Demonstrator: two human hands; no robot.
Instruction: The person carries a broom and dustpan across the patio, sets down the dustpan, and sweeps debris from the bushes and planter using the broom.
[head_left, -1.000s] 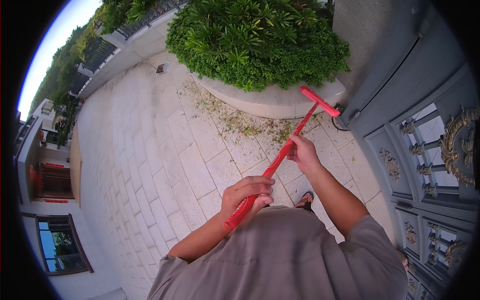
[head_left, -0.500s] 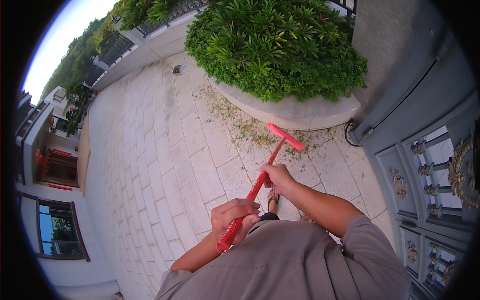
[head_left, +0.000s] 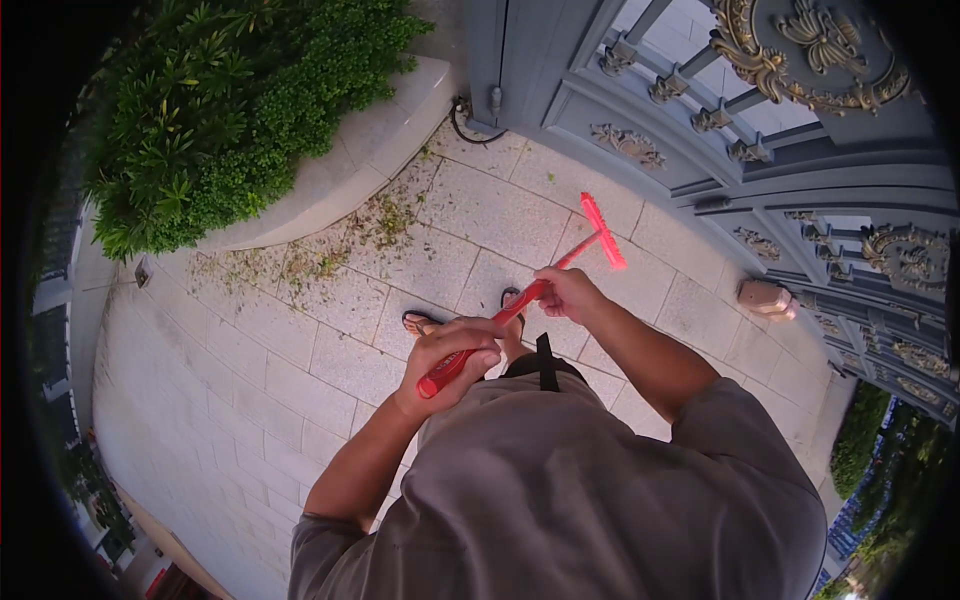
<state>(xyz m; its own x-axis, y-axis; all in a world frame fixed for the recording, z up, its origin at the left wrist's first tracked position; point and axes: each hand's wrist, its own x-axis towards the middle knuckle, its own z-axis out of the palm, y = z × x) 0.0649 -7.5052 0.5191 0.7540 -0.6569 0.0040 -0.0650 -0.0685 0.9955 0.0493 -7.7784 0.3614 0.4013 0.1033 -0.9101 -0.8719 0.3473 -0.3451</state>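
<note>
Both of my hands hold a long red broom [head_left: 603,232] that slants away from my body up to the right. My left hand [head_left: 438,358] is wrapped round the thick grip near the handle's end, in front of my waist. Farther along the shaft, my right hand [head_left: 568,296] is closed round it. The wide, bright red head is down by the pale stone paving [head_left: 480,230], to the right of the scattered leaves; whether it touches the stones I cannot tell. Leaf litter [head_left: 318,262] lies along the foot of the planter.
A curved stone planter [head_left: 375,150] with dense green shrubs [head_left: 230,110] stands at the far left. A grey metal gate [head_left: 660,120] with gold ornaments runs along the right. A brownish block [head_left: 768,300] sits beside it. A black cable [head_left: 470,135] loops near the gate post.
My view and body have turned right, so the planter now appears at the left and more of the gate shows. The broom head has swung from the leaf litter to the paving right of it.
</note>
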